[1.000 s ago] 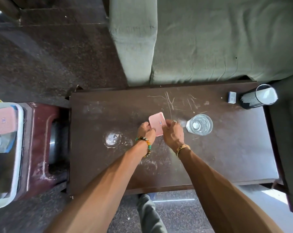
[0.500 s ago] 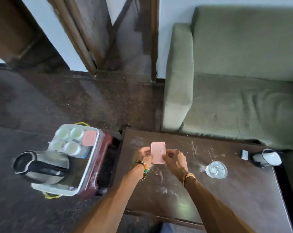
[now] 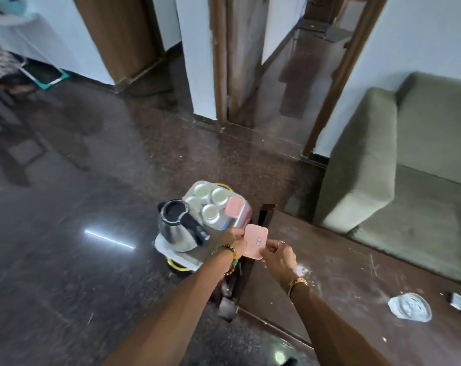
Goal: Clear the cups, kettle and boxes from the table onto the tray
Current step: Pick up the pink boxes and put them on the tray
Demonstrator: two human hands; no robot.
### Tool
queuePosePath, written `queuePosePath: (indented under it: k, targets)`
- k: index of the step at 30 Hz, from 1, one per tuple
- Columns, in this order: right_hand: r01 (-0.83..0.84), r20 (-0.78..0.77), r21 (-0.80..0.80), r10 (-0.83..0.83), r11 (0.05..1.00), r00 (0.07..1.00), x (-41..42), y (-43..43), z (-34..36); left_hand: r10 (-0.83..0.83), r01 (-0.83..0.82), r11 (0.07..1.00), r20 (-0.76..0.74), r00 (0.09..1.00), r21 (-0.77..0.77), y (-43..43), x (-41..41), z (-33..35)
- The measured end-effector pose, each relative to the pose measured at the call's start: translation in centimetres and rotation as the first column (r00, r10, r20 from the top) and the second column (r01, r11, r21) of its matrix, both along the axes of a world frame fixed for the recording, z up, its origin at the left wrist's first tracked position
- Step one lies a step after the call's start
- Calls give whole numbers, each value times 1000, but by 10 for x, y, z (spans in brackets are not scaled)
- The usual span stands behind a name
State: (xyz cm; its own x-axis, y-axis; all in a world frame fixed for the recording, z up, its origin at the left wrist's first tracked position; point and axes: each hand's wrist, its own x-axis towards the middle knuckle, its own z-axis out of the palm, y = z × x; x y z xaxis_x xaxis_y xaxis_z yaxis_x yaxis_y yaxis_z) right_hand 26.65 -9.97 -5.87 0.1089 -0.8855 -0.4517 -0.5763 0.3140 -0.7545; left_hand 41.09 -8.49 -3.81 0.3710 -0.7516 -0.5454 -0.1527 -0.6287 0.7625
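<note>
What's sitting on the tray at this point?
On the tray: a kettle, four white cups and one pink box. The left hand and the held pink box cover part of it.

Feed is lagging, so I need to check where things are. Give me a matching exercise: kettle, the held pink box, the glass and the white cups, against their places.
Things:
1 kettle
2 held pink box
3 glass
4 white cups

Places:
a on the table
b far end of the tray
c pinched between left hand and right hand
d near end of the tray

Pairs: 1-d, 2-c, 3-a, 4-b.
</note>
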Motion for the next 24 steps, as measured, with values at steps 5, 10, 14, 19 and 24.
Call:
queuePosePath:
  k: [5, 10, 14, 19, 24]
  targets:
    - [15, 12, -6, -15, 1000, 1000, 54, 16, 7, -144, 140, 989, 145, 979, 36, 17, 56, 19]
    - [47, -28, -26, -48, 999, 998, 76, 2, 13, -109, 107, 994, 94, 990, 28, 5, 76, 22]
    - [59, -60, -18, -60, 998, 996, 82, -16, -1, -163, 157, 986, 108, 981, 62, -13, 79, 12]
    - [50, -75, 20, -48, 999, 996, 90, -34, -21, -172, 158, 978, 104, 980, 133, -39, 81, -8]
    - [7, -102, 68, 0, 998, 995, 95, -52, -55, -193, 162, 957, 113, 975, 239, -66, 81, -41]
